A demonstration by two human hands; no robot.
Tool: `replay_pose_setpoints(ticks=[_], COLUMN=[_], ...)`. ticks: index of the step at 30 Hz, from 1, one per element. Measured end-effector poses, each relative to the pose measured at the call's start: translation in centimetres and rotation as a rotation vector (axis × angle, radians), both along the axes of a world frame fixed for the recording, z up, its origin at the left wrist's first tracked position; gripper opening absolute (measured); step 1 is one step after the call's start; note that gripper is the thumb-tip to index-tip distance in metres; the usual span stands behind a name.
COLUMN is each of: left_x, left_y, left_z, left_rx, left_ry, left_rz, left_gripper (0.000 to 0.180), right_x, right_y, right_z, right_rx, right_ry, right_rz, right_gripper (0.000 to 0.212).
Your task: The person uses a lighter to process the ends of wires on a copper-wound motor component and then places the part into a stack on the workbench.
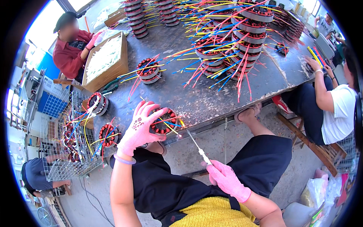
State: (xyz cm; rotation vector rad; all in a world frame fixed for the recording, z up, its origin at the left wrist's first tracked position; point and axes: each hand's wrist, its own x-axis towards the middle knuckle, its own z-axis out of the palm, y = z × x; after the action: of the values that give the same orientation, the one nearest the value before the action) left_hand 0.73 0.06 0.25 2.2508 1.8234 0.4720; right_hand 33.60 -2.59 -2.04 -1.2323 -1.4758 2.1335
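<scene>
The left hand (141,125), gloved in pink, grips a ring of red windings (163,126) at the near edge of the dark table (179,89), thumb and fingers curled about its rim. Red, blue and yellow wires (172,124) stick out of the ring toward three and four o'clock. The right hand (227,179), also in a pink glove, lies at four o'clock from the ring, closed on the white handle of a thin tool (204,156), whose shaft slants toward eleven o'clock; whether its tip touches the wires I cannot tell.

Around the held ring, a similar wound ring (150,73) sits at eleven o'clock. Two more lie near the left edge, at nine to ten and between eight and nine. Tall stacks (251,39) rise at one to two, an open cardboard box (121,62) at ten to eleven. A wire basket (72,170) stands at eight; a seated co-worker in white (342,113) is at three.
</scene>
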Motion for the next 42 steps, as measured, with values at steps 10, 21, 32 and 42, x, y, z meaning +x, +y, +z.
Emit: replay_pose_setpoints(ticks=[10,21,32,42], left_x=[-0.2,-0.3,-0.2,-0.3], left_y=[0.0,0.1,0.1,0.1], left_z=[-0.2,-0.1,0.0,-0.1], left_rx=[0.006,-0.018,-0.025,-0.013], left_ry=[-0.003,0.001,0.002,-0.008], left_rz=[-0.004,-0.021,-0.016,-0.021], left_gripper=[0.086,0.093,0.093,0.093], right_x=[0.0,0.1,-0.1,0.1], right_y=[-0.1,0.0,0.1,0.2], right_z=[-0.5,-0.3,0.2,0.4], right_rx=[0.005,-0.016,0.009,0.030], right_ry=[-0.007,-0.001,-0.014,-0.042], right_rz=[0.000,0.002,0.025,0.049], right_gripper=[0.033,0.033,0.034,0.035])
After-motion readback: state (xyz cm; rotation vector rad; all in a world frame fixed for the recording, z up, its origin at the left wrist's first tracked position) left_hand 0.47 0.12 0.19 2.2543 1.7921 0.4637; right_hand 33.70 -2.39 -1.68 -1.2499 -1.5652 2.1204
